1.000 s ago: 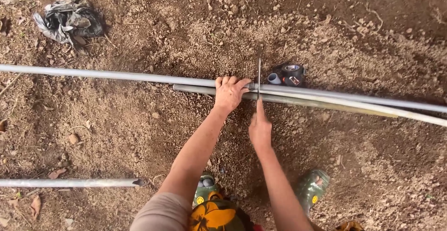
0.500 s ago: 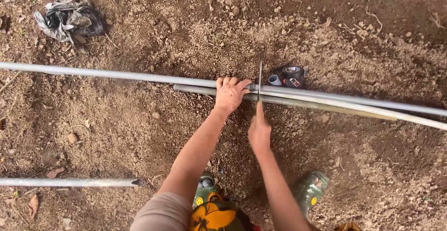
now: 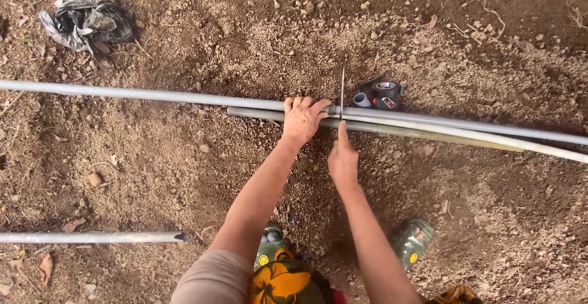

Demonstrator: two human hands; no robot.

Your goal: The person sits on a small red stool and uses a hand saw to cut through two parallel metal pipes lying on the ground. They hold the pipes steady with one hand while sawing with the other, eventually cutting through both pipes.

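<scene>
A long grey pipe [image 3: 153,94] is lying across the brown soil [image 3: 184,157] from the left edge of the frame toward the right edge. A second, shorter pipe [image 3: 429,134] is lying just below it and touching it, starting near the middle and running to the right. The left hand [image 3: 302,120] is pressing down on both pipes in the middle of the frame, with the fingers curled over the upper one. The right hand [image 3: 343,159] is just beside it on the right, closed around the handle end of a thin saw blade [image 3: 342,90], with the index finger stretched along it. The blade is standing across the pipes at a right angle and is touching the upper pipe.

Just behind the pipes, right of the blade, a roll of black tape [image 3: 384,93] and a small grey pipe fitting [image 3: 362,99] are lying on the soil. A crumpled black plastic bag [image 3: 86,19] is lying in the upper left. Another pipe [image 3: 92,237] is lying at the lower left, well apart, and the left edge is cutting it off. Two green sandals [image 3: 411,243] are showing at the bottom, partly hidden by the arms. The handle of the blade is hidden inside the right hand, so its shape is hard to make out
</scene>
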